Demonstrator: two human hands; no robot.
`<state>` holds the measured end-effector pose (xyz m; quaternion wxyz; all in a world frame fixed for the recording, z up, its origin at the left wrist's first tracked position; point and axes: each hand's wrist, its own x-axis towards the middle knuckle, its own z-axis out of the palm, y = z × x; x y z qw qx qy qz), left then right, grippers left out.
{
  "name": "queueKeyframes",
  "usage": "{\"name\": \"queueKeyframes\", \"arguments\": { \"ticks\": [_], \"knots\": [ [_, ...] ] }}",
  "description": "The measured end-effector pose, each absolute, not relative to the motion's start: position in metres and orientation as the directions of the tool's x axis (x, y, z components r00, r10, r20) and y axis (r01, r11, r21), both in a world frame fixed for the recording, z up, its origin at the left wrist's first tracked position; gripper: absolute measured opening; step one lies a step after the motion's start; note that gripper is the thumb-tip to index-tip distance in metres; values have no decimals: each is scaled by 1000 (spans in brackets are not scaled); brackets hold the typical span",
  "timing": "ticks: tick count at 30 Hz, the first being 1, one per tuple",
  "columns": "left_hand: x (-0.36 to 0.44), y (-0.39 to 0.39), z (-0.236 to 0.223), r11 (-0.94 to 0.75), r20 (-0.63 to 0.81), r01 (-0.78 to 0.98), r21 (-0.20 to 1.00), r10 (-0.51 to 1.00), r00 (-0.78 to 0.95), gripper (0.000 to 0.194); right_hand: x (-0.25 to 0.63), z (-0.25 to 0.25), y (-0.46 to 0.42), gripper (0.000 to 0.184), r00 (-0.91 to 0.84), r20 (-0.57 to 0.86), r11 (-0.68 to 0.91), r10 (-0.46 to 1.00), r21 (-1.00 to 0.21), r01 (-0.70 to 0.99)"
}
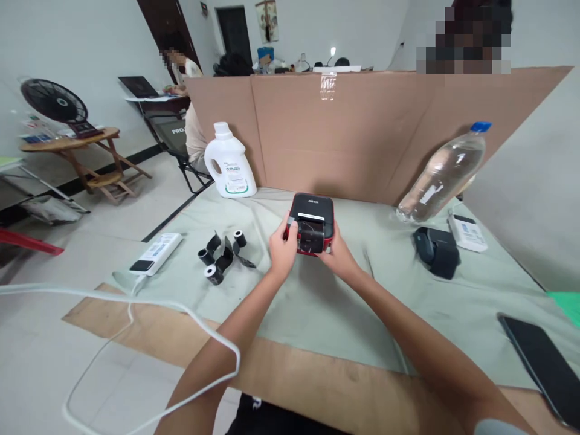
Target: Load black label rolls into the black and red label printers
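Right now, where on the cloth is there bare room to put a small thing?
Bare: the pale cloth between the left forearm and right forearm, nearer than the black-and-red device; also between the right forearm, black object and phone. Crowded: around the black rolls at left, and far right, by the clear bottle and white device.

**Black-and-red portable receipt printer (pixel 312 208) between my two grips**

I have its sides in my left grip (pixel 283 241) and right grip (pixel 338 251), top face up, over the far middle of the desk (pixel 326 326). Small pale lettering marks the black lid; a white strip (pixel 310 217) crosses below it, above a glossy, dark curved section (pixel 312 237) nearest me. Red trims the casing.
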<state>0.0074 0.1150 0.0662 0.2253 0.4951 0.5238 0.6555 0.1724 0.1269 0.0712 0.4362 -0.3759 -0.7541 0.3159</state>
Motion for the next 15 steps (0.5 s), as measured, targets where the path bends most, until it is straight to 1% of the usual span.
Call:
{"name": "queueKeyframes", "arguments": {
  "ticks": [3, 6, 13, 15],
  "knots": [
    [20, 115, 42, -302, 351, 183, 935, 853, -385, 49, 188, 56, 121, 81, -310, 423, 513, 852, -793, 328],
    [26, 116, 29, -279, 327, 175, 944, 859, -395, 47, 193, 49, 122, 79, -297, 406, 496, 864, -784, 373],
    [31, 114, 26, -259, 306, 167, 951, 869, -390, 45, 192, 45, 121, 80, -242, 420, 484, 875, -757, 438],
    [30, 116, 27, -251, 291, 154, 956, 881, -373, 45, 192, 41, 121, 80, -256, 407, 481, 877, -739, 472]
  ]
}}
